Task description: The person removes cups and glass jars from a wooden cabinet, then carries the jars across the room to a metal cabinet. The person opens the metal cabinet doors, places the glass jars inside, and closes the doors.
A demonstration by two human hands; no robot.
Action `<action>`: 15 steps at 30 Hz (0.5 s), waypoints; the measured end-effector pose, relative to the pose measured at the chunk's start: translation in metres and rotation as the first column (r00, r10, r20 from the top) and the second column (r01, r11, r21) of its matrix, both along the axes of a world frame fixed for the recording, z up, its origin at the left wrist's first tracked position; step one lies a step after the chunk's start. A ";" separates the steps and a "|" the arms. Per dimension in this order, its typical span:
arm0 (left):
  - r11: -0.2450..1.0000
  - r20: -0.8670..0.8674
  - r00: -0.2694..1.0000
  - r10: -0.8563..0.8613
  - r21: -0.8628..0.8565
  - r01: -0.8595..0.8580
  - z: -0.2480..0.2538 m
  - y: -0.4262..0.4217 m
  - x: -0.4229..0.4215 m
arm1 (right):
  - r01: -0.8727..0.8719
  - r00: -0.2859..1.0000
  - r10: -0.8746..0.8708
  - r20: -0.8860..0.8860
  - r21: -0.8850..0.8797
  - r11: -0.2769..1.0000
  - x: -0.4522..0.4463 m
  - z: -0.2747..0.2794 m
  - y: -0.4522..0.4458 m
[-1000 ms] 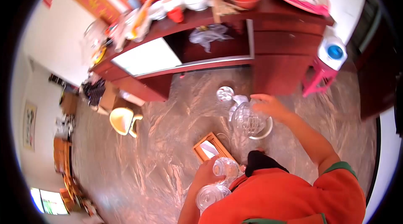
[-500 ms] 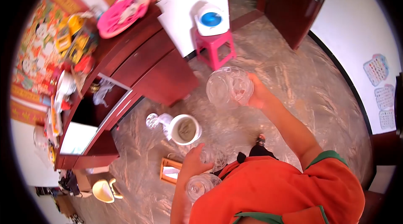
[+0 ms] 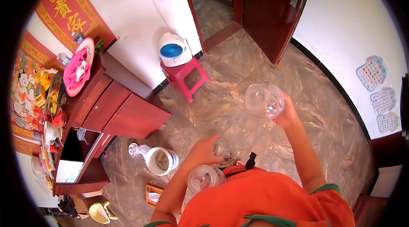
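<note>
Vessel of clear, patterned, round glass or plastic [image 3: 265, 100]: in the right hand [image 3: 286, 113], held out over the floor. Fingers partly closed, curled round its side, grip looks firm; far fingertips hidden behind it. Can't tell if it's one piece or two nested.

Left hand [image 3: 204, 151] half open, wrapped round a second clear patterned jar [image 3: 225, 152], held close to the body. Third piece, a clear round ringed container [image 3: 206, 179], sits between left forearm and the orange-red shirt with green trim [image 3: 260, 195], just beside the second jar.

Brown marbled floor [image 3: 230, 67] below. Near the left hand, off the desk's front edge: white round bucket with blue marks [image 3: 162, 161], upright, something pale in the bottom. Just beside it, a translucent whitish bundle [image 3: 144, 150]. Wooden rectangular box [image 3: 150, 195] lies by the left forearm, partly hidden by it, white item inside.

Dark red wooden desk [image 3: 132, 114]: pink round tray [image 3: 68, 87] with pink cloth [image 3: 76, 73] at its doorway-end corner. Past that end, magenta plastic stool [image 3: 187, 76] against the wall, white-and-blue fan [image 3: 174, 51] on top. Dark red door [image 3: 270, 18] stands open beyond.
</note>
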State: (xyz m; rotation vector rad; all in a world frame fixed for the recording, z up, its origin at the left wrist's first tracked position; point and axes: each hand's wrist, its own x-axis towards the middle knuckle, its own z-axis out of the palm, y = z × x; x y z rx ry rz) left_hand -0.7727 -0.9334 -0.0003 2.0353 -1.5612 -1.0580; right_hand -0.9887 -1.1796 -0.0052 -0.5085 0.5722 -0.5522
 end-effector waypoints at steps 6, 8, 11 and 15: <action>0.974 -0.006 0.974 -0.228 -0.022 0.227 -0.037 -0.153 0.034 | 0.215 0.976 -0.215 0.021 0.019 0.976 0.002 -0.041 -0.112; 0.965 -0.031 0.965 -0.261 -0.019 0.260 -0.043 -0.210 0.053 | 0.259 0.966 -0.259 0.000 0.012 0.966 0.003 -0.042 -0.151; 0.951 -0.039 0.950 -0.309 -0.042 0.307 -0.037 -0.297 0.092 | 0.240 0.964 -0.243 -0.111 -0.036 0.970 0.000 -0.046 -0.214; 0.935 -0.002 0.936 -0.353 -0.039 0.352 -0.032 -0.392 0.138 | 0.365 0.903 -0.372 -0.215 -0.070 0.928 0.007 -0.051 -0.285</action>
